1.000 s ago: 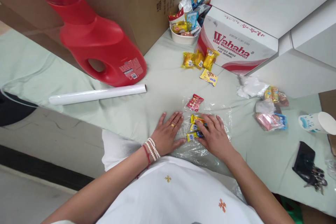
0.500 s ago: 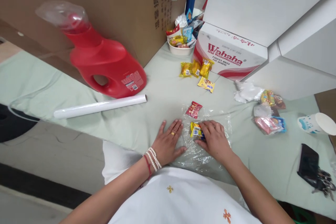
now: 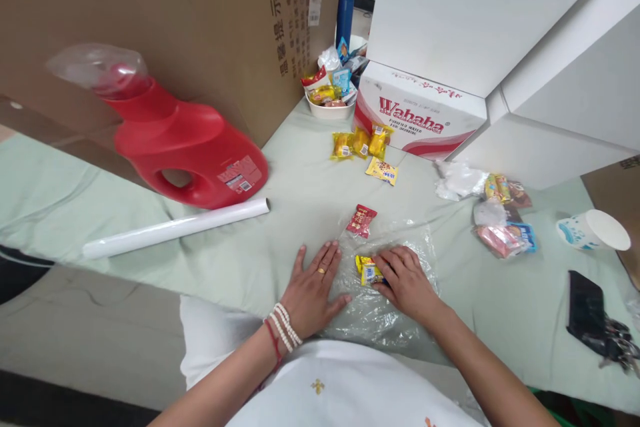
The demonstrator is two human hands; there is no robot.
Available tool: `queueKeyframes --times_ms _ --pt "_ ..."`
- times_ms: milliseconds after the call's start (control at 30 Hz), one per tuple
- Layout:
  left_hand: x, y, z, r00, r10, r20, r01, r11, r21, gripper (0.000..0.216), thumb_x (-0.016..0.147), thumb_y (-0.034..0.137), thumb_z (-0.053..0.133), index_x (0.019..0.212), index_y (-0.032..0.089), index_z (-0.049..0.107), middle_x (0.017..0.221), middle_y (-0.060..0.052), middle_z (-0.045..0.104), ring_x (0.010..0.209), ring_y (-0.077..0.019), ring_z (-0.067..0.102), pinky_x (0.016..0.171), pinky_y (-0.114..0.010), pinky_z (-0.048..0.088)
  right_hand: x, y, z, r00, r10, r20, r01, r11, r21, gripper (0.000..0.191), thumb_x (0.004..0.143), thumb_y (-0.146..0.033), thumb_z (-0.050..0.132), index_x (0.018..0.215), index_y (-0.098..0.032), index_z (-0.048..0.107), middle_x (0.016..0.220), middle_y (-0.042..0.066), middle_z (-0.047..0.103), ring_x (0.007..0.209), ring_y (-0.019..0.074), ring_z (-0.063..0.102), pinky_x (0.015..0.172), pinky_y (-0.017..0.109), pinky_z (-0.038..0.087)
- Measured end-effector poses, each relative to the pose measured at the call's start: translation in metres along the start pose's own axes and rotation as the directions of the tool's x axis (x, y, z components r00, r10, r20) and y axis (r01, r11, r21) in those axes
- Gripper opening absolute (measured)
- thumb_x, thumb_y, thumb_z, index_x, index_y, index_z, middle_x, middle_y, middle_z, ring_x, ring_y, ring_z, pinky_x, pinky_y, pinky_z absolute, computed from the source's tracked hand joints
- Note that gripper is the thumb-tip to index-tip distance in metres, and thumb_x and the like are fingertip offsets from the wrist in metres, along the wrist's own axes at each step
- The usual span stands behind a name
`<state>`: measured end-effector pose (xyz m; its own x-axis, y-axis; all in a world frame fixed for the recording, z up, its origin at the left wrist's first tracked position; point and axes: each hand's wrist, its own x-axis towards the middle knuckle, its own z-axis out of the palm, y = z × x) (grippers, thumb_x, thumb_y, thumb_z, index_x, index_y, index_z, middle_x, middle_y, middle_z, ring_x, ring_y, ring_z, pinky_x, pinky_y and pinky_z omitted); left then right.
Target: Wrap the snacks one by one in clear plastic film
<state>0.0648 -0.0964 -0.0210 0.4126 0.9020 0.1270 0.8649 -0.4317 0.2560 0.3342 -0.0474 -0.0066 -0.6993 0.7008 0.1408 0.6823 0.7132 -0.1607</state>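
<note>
A clear plastic bag [image 3: 395,317] lies flat on the pale green cloth in front of me. My left hand [image 3: 314,287] rests flat on the bag's left edge, fingers spread, holding nothing. My right hand [image 3: 406,280] lies on the bag with its fingers curled over small yellow and blue candy packets [image 3: 367,269]. A red candy packet [image 3: 361,221] lies just beyond the bag's far edge.
A red detergent jug [image 3: 185,153] lies on its side at left, with a white roll [image 3: 175,228] in front. Yellow snacks [image 3: 357,144] sit by a Wahaha box [image 3: 420,121]. More wrapped snacks [image 3: 503,227], a paper cup [image 3: 593,230] and a black wallet with keys [image 3: 593,320] lie right.
My right hand has drawn the yellow packets together and now covers more of them. My head has tilted, so everything sits lower in view. My left hand has stayed flat.
</note>
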Motion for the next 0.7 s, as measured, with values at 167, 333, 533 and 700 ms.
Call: queueKeyframes --times_ms 167,333,533,700 --pt "-0.005 -0.007 0.001 0.998 -0.031 -0.059 0.035 0.997 0.067 0.062 0.1 0.039 0.045 0.16 0.025 0.033 0.161 -0.016 0.041 0.143 -0.0353 0.048 0.122 -0.071 0.008 -0.005 0.002 -0.009 1.0 0.009 -0.024 -0.007 0.997 0.075 0.066 0.097 -0.046 0.062 0.154 -0.018 0.043 0.137 0.017 0.061 0.13 0.0325 0.05 0.116 0.061 0.035" --pt "-0.024 -0.011 -0.005 0.973 -0.054 -0.225 0.071 0.995 0.067 0.073 0.095 0.031 0.056 0.162 0.026 0.027 0.158 -0.018 0.046 0.152 -0.0369 0.034 0.123 -0.069 0.011 -0.06 -0.004 -0.035 0.992 0.024 -0.127 0.009 0.967 0.254 0.075 0.098 -0.053 0.056 0.159 -0.018 0.03 0.14 0.02 0.055 0.133 0.0355 0.049 0.112 0.063 0.04" --pt "-0.033 -0.028 -0.028 0.845 0.533 0.04 -0.504 0.819 -0.275 0.065 0.085 0.013 0.05 0.149 0.025 0.046 0.15 -0.009 0.059 0.147 -0.0201 0.045 0.13 -0.048 0.02 -0.119 -0.02 -0.028 0.994 0.084 0.072 -0.1 0.958 0.269 0.043 0.096 -0.029 0.061 0.139 -0.023 0.056 0.139 0.016 0.058 0.134 0.0337 0.05 0.106 0.054 0.051" --pt "-0.029 -0.03 -0.028 0.881 0.466 0.08 -0.406 0.833 -0.377 0.03 0.092 0.021 0.055 0.119 0.028 0.066 0.141 -0.007 0.066 0.139 -0.0207 0.054 0.125 -0.045 0.031 -0.102 -0.012 -0.032 0.982 0.185 0.042 -0.185 0.886 0.426 0.022 0.099 -0.02 0.05 0.109 -0.024 0.069 0.125 0.013 0.064 0.115 0.0273 0.062 0.092 0.046 0.058"
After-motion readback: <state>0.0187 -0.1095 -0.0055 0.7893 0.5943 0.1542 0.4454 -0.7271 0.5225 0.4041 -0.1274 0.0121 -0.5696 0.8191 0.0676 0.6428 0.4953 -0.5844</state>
